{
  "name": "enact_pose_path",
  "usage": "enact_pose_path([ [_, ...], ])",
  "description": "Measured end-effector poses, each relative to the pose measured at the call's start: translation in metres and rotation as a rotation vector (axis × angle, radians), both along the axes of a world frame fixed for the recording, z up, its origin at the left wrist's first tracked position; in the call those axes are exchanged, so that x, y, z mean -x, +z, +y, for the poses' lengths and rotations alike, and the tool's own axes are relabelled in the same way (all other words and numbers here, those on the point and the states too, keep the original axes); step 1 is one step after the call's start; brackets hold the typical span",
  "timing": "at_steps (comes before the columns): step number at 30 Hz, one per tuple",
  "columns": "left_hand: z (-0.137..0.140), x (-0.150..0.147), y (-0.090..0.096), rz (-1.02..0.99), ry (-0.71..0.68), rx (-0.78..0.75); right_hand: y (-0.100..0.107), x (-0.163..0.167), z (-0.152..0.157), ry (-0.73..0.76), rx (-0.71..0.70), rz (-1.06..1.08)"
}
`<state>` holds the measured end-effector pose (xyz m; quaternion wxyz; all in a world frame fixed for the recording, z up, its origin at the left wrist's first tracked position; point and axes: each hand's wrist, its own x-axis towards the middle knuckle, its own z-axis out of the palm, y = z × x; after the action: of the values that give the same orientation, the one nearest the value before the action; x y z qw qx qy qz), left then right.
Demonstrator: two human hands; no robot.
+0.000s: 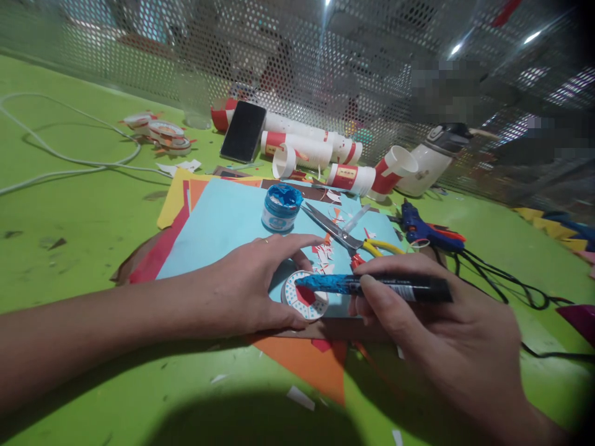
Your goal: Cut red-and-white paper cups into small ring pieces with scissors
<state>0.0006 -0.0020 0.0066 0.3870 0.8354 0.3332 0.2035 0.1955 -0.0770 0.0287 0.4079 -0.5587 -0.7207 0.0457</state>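
My left hand point(260, 282) curves its thumb and fingers around a small round white paper-cup base point(290, 300), steadying it on light blue paper. Blue dots ring its face and a red shape marks the middle. Between the thumb and fingers of my right hand point(418, 316) is a black marker point(395, 287), its front end coated in blue paint. The painted tip is over the red middle; whether it touches cannot be seen. Just behind stands an open jar of blue paint point(280, 214). Scissors point(341, 232) with yellow and red handles lie beyond my right fingers.
Paper scraps point(324, 255) lie near the scissors. A blue glue gun point(425, 229) with black cord rests at the right. Cut red-and-white paper cups point(351, 179), a phone point(243, 132) and a white jug point(427, 164) line the back. A white cable point(69, 167) crosses the left.
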Motion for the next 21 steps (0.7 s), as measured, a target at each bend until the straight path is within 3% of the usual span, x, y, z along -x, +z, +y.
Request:
enact_pose_path([
  [21,0.0017,-0.0002,-0.0035,-0.008,-0.013,-0.047,-0.0010,-0.0006,0.0008,0.027,-0.002,-0.004],
])
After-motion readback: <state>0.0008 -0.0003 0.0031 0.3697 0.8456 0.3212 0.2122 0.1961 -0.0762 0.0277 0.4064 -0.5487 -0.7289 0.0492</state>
